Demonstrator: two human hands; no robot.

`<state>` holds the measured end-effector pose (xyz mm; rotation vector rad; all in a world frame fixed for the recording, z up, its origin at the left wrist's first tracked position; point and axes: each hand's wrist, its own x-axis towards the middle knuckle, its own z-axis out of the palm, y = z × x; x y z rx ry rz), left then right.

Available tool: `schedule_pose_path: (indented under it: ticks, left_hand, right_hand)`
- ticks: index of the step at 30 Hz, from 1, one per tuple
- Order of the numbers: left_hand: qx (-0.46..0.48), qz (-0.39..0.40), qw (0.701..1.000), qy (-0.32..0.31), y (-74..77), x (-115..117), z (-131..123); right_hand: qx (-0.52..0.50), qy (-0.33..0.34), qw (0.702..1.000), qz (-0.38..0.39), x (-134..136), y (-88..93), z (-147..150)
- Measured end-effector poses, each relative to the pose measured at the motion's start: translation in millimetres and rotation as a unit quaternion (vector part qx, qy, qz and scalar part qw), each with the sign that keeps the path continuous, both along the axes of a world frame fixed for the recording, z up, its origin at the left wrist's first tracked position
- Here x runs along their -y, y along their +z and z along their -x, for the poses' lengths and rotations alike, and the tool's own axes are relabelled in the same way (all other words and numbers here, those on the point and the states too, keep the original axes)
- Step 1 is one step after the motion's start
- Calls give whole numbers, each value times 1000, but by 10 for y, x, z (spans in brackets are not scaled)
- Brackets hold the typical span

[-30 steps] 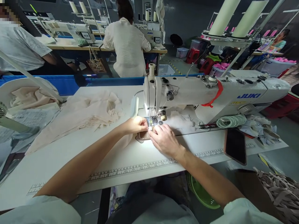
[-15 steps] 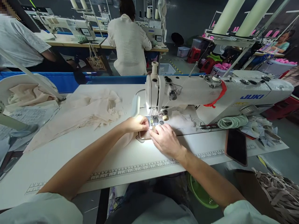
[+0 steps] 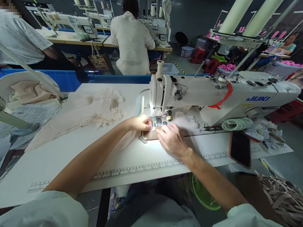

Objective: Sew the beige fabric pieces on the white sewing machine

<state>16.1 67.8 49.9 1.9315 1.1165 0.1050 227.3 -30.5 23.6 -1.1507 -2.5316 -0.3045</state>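
Note:
Just in front of the needle of a white sewing machine (image 3: pixel 189 91), my left hand (image 3: pixel 141 123) is closed in a pinch on pale pink fabric (image 3: pixel 126 142), part of which shows below my wrist. My right hand (image 3: pixel 172 138) rests on the machine bed to the right of the needle. Its fingers are bent and closed near the presser foot (image 3: pixel 156 120); what lies under their tips is hidden. A small gap separates my two hands. Between and below them shows a shiny brownish plate (image 3: pixel 150 135).
Stacked pale fabric pieces (image 3: pixel 101 108) lie on the left. A phone (image 3: pixel 240 149), a coil of green cord (image 3: pixel 237 123) and cloth scraps (image 3: pixel 265 134) sit on the right. A printed ruler (image 3: pixel 142 168) runs along the front edge. Co-workers (image 3: pixel 132 41) sit beyond.
My right hand has shifted slightly right, widening the gap to my left hand and uncovering more of the brownish plate. The whole view has also shifted a little.

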Motion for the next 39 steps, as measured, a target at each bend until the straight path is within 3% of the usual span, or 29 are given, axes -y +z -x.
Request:
schedule_pose_path:
  ticks: [6,13,16,19,21,23,29,39]
  left_hand:
    - [-5,-11,999,-34,-39,-42,12]
    - [-83,-33,996,-29,68,-25,-43]
    - [-106,-198,974,-20,59,158,-24]
    - [-52,-440,895,-54,-33,461,22]
    - [-16,-529,843,-99,-126,654,54]
    - [-7,-566,815,-123,-225,793,78]
    - [-32,-580,806,-113,-407,895,80]
    - [-71,-567,813,-112,-340,714,5]
  right_hand:
    - [-1,-10,1000,14,4,19,11]
    - [41,-10,999,23,11,21,49]
    - [57,-9,998,28,4,27,60]
    - [60,-8,998,28,-5,35,67]
    - [62,-7,998,28,-11,35,67]
    - [64,-6,998,29,-14,32,64]
    - [54,-3,998,38,-9,29,58]
    - [-24,-59,998,22,-146,44,-84]
